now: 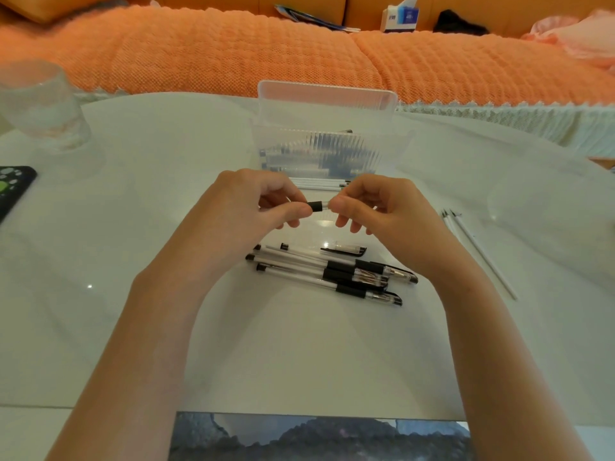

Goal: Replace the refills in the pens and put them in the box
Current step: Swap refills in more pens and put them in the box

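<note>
Both my hands hold one pen [316, 206] level above the table; only its black grip shows between my fingers. My left hand [253, 207] pinches the barrel side and my right hand [372, 211] pinches the tip side. Below them several clear pens [329, 274] with black grips and caps lie in a pile. A loose cap [346, 250] lies just behind the pile. The clear ribbed box [319, 151] stands open behind my hands, with pens inside. White refills [319, 184] lie along its front, and more refills [479, 251] lie at the right.
A glass tumbler [40, 104] stands at the far left, with a dark phone [13, 188] near it at the table's left edge. An orange sofa [233, 54] runs behind the table. A dark stone-patterned panel [319, 437] lies at the near edge.
</note>
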A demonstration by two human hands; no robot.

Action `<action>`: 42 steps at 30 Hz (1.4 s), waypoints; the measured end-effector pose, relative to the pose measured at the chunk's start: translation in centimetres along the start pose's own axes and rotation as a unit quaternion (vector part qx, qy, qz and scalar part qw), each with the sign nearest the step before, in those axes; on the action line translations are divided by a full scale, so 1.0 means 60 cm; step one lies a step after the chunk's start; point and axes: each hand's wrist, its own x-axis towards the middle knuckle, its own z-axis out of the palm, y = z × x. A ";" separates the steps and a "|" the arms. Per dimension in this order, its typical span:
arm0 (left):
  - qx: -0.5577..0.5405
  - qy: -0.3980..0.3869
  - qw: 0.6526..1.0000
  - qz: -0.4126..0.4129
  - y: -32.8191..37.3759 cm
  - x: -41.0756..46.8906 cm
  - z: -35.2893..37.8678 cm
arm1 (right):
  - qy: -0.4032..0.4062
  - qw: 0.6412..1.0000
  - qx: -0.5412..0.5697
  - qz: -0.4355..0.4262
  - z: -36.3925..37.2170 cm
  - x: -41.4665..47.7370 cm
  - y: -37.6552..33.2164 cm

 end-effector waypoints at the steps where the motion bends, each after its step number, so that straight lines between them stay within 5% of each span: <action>1: 0.004 0.002 1.000 -0.002 -0.001 0.000 -0.001 | 0.000 1.000 -0.015 0.007 -0.005 -0.001 0.003; 7: -0.009 0.024 1.000 -0.012 -0.014 0.001 -0.010 | -0.067 0.986 -0.132 0.077 -0.022 -0.013 0.030; 13: 0.006 0.014 1.000 -0.016 -0.016 0.001 -0.007 | -0.058 0.984 -0.158 0.060 -0.013 -0.009 0.028; 22: 0.001 0.020 1.000 -0.012 -0.015 0.001 -0.011 | 0.019 0.999 -0.031 0.005 -0.028 -0.011 0.018; 42: 0.003 0.006 1.000 0.011 -0.003 0.002 0.007 | 0.027 0.999 0.016 -0.022 -0.005 -0.006 0.002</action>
